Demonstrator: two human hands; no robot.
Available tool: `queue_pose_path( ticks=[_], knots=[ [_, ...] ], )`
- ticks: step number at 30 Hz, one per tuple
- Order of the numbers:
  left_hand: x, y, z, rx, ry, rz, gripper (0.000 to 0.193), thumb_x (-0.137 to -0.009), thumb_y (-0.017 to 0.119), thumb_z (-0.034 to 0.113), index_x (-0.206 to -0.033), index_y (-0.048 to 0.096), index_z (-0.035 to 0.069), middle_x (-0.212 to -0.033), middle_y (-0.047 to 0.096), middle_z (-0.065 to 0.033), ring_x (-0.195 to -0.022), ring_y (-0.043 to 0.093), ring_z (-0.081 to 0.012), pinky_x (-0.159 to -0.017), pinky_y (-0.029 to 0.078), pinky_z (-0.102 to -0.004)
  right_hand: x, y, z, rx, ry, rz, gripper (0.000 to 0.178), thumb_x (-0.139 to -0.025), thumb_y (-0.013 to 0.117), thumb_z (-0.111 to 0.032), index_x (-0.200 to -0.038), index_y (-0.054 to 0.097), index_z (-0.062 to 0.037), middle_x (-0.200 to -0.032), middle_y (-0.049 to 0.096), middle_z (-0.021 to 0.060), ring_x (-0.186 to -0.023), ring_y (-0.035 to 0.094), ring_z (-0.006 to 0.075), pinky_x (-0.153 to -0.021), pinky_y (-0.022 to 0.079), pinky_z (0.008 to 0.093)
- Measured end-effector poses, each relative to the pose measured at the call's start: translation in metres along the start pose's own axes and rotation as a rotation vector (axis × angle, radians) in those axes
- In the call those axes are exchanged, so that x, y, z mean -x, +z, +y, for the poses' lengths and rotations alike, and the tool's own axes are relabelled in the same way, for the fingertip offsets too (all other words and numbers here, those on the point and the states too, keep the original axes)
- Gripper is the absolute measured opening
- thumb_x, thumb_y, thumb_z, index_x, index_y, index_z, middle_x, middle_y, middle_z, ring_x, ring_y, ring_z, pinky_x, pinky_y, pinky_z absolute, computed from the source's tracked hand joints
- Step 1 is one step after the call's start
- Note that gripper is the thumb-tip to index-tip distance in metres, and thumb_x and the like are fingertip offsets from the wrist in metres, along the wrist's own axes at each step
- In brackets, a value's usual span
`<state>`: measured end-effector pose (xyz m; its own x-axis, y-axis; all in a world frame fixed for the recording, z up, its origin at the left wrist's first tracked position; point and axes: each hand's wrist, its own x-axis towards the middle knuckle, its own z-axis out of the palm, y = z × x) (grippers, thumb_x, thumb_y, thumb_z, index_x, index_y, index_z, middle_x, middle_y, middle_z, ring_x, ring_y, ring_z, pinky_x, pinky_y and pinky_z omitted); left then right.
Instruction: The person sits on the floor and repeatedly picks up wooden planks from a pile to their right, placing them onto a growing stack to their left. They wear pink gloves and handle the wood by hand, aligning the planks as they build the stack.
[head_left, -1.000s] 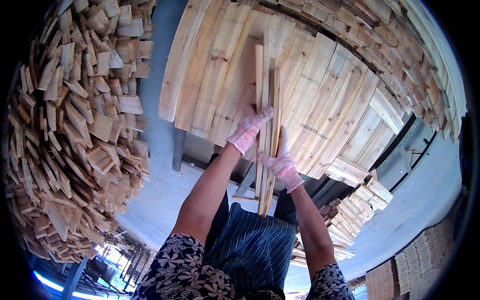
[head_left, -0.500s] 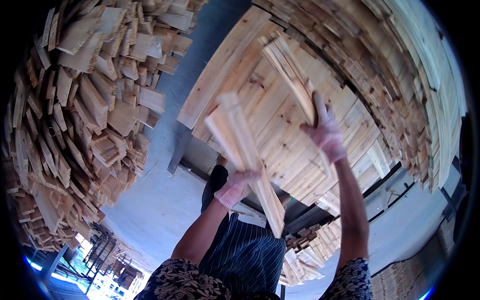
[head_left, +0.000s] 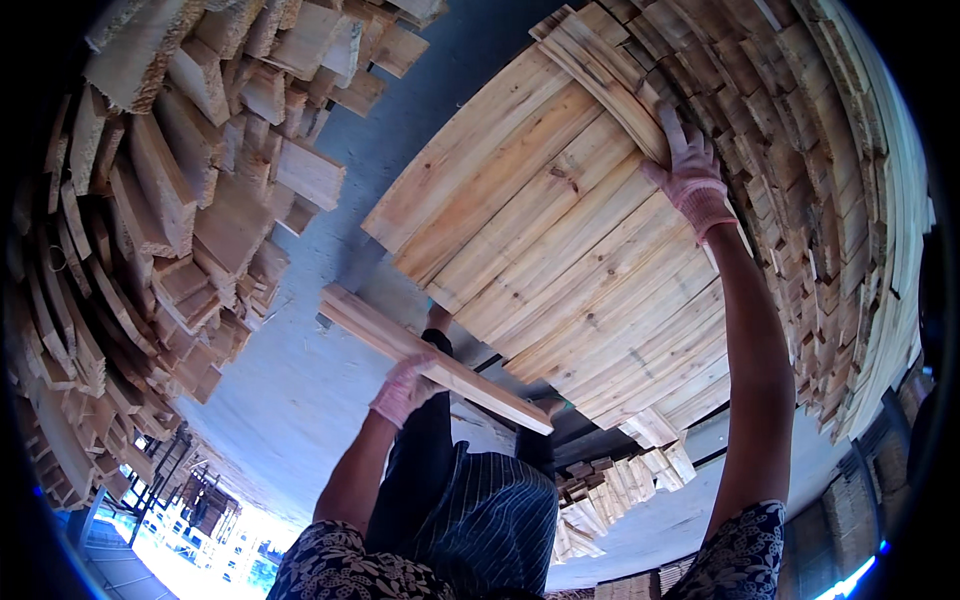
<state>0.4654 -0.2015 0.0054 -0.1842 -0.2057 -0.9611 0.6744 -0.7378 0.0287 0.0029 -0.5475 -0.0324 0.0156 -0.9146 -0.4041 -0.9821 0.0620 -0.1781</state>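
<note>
My left hand (head_left: 404, 388), in a pale pink glove, is closed round a long wooden board (head_left: 490, 392). That board is held slantwise above the floor, near my legs and apart from the planks. My right hand (head_left: 692, 172), gloved alike, reaches out to the far right. Its thumb and fingers grip the near end of a narrow bundle of wooden boards (head_left: 608, 80). The bundle lies along the right edge of a broad flat layer of pale planks (head_left: 560, 230), beside a tall stack. How many boards the bundle has, I cannot tell.
A tall stack of boards (head_left: 790, 180) rises along the right side. On the left is a big uneven pile of board ends (head_left: 190, 170). Between them runs the grey floor (head_left: 290, 380). Shorter wood pieces (head_left: 620, 495) lie low at my right.
My right hand has moved farther out and right, bringing its boards to the layer's right edge. My left hand has drawn left, and its board has swung down, away from above the planks.
</note>
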Motion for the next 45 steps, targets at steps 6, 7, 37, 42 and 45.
queue_pose_path(
  ticks=[6, 7, 37, 42, 45],
  knots=[
    [-0.067, -0.007, 0.027, -0.185, 0.060, 0.001, 0.038, -0.090, 0.073, 0.016, -0.122, 0.061, 0.000, -0.118, 0.064, -0.0165, -0.110, 0.067, -0.0304, -0.089, 0.062, -0.0520, -0.011, 0.021, -0.001, 0.129, -0.009, 0.134, 0.098, -0.083, 0.079, -0.044, -0.160, 0.019, -0.0425, -0.143, 0.048, 0.0206, -0.129, 0.049, 0.0457, -0.102, 0.045, 0.0604],
    [-0.067, 0.012, 0.033, -0.188, 0.049, -0.004, 0.033, -0.088, 0.075, 0.015, -0.116, 0.063, 0.000, -0.114, 0.065, -0.0148, -0.106, 0.068, -0.0290, -0.087, 0.063, -0.0507, -0.010, 0.025, 0.003, 0.110, -0.013, 0.148, 0.097, -0.083, 0.079, -0.043, -0.160, 0.018, -0.0441, -0.143, 0.047, 0.0204, -0.130, 0.049, 0.0455, -0.102, 0.044, 0.0609],
    [0.009, 0.018, -0.004, -0.061, -0.027, -0.137, 0.068, -0.080, 0.079, 0.007, -0.139, 0.047, -0.003, -0.128, 0.060, -0.0166, -0.119, 0.063, -0.0321, -0.100, 0.057, -0.0519, 0.261, 0.029, -0.107, -0.354, -0.319, -0.530, 0.075, -0.093, 0.068, -0.044, -0.157, 0.039, -0.0200, -0.139, 0.054, 0.0147, -0.126, 0.055, 0.0347, -0.114, 0.042, 0.0463],
    [0.036, 0.073, -0.011, -0.020, -0.166, -0.290, 0.068, -0.078, 0.072, 0.002, -0.140, 0.047, -0.005, -0.126, 0.063, -0.0187, -0.112, 0.067, -0.0308, -0.095, 0.061, -0.0408, 0.379, 0.059, -0.148, -0.924, -0.178, -0.697, 0.102, -0.072, 0.087, -0.032, -0.157, 0.032, -0.0199, -0.136, 0.049, 0.0251, -0.123, 0.053, 0.0463, -0.105, 0.047, 0.0471],
    [-0.014, 0.066, -0.005, -0.069, -0.052, -0.400, 0.064, -0.084, 0.074, 0.009, -0.141, 0.048, -0.002, -0.129, 0.061, -0.0165, -0.117, 0.065, -0.0279, -0.097, 0.058, -0.0405, 0.359, 0.065, -0.146, -0.848, -0.180, -0.508, 0.096, -0.072, 0.086, -0.026, -0.155, 0.038, -0.0209, -0.131, 0.051, 0.0262, -0.116, 0.057, 0.0450, -0.100, 0.051, 0.0477]
  ],
)
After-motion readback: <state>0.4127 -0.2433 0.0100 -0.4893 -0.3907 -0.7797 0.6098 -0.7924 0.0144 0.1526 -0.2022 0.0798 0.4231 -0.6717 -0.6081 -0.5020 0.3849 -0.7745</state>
